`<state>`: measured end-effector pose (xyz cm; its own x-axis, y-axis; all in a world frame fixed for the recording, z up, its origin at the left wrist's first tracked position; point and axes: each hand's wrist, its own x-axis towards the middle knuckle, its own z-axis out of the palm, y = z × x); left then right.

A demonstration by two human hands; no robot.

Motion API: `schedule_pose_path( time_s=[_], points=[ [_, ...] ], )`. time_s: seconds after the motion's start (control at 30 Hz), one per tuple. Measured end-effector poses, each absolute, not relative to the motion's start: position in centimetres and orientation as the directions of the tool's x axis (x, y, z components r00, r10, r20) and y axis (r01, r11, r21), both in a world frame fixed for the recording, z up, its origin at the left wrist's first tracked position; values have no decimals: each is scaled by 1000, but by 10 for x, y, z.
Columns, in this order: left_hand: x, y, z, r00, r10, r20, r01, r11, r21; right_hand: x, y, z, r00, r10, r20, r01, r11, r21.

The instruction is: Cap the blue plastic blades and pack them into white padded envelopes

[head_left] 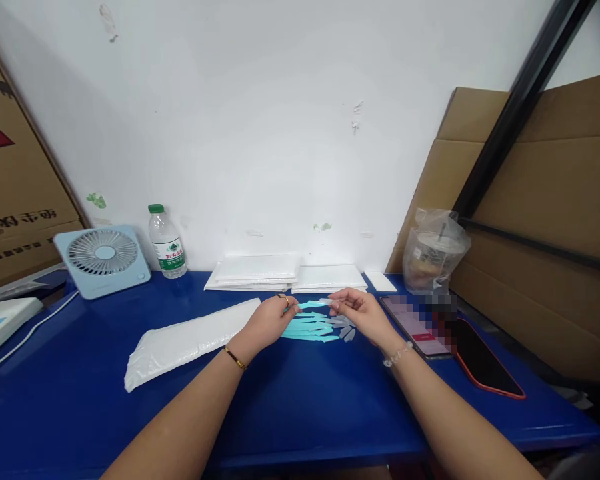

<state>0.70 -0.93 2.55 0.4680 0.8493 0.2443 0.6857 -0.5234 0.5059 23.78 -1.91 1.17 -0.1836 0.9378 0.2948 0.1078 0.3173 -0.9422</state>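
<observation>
Between finger and thumb, my left hand [270,321] pinches one end of a slim turquoise stick [311,305] that looks like an eyebrow razor. At its other end, my right hand [363,313] pinches a small translucent cap [325,302]. The cap meets or overlaps the stick's tip; I cannot tell how far it is on. Below them, several more turquoise razors [307,327] lie side by side on the blue table [300,400], their left ends partly behind my left hand. Loose translucent caps [349,332] lie beside their right ends, under my right hand.
A long white plastic package [190,340] lies left of my hands. Flat white packs [257,268] are stacked along the wall. Further left stand a water bottle [167,243] and a blue fan [104,259]. Two phones [487,357] and a bagged drink cup [433,257] are at right.
</observation>
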Motion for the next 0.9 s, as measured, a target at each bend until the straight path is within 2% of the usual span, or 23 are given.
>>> schedule_pose_path(
  time_s=[0.13, 0.37, 0.53, 0.6, 0.67, 0.77, 0.9],
  points=[
    [8, -9, 24, 475, 847, 239, 679, -526, 512, 236, -19, 10, -224, 935, 275, 127, 308, -943],
    [6, -5, 22, 461, 855, 240, 671, -512, 536, 243, -16, 10, -141, 937, 319, 130, 337, -932],
    [11, -10, 19, 521, 818, 244, 614, -557, 559, 233, -20, 9, -267, 930, 254, 130, 296, -946],
    [13, -11, 18, 528, 812, 251, 621, -570, 537, 235, -17, 7, -290, 928, 234, 136, 282, -950],
    [13, -8, 16, 465, 832, 302, 687, -554, 470, 243, -9, 3, -222, 942, 251, 152, 288, -946],
    [10, 1, 12, 325, 880, 346, 816, -446, 367, 264, 9, -5, -38, 955, 293, 244, 293, -924],
    [3, 14, 3, 324, 913, 246, 871, -390, 298, 287, 27, -17, -2, 965, 261, 500, 227, -835]
  ],
)
